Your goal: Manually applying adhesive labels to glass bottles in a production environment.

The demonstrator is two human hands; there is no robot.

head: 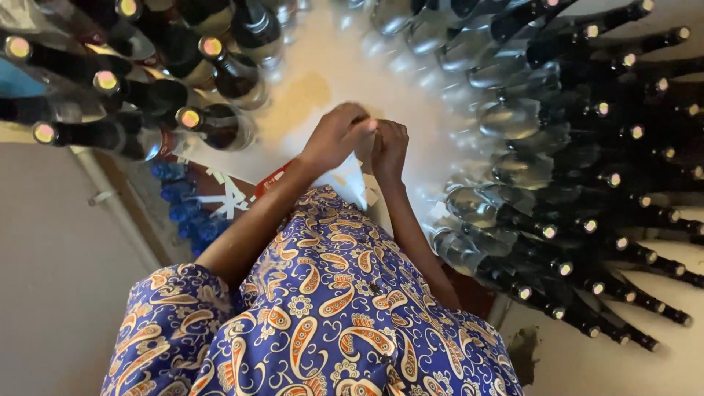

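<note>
My left hand (334,136) and my right hand (390,147) meet over a white tabletop (352,66), fingertips pressed together. Both hands are curled shut around a small white paper piece (369,192), which hangs just under them; what is inside the fingers is hidden. My arms reach out from a blue patterned garment (330,308) with orange paisley shapes. Dark glass bottles stand close on both sides of my hands.
Several dark bottles with pale caps (213,117) crowd the table's upper left. Many more dark bottles (557,183) stand in rows on the right. Blue plastic bottles (180,202) sit lower down at the left, beside a plain beige surface (59,257).
</note>
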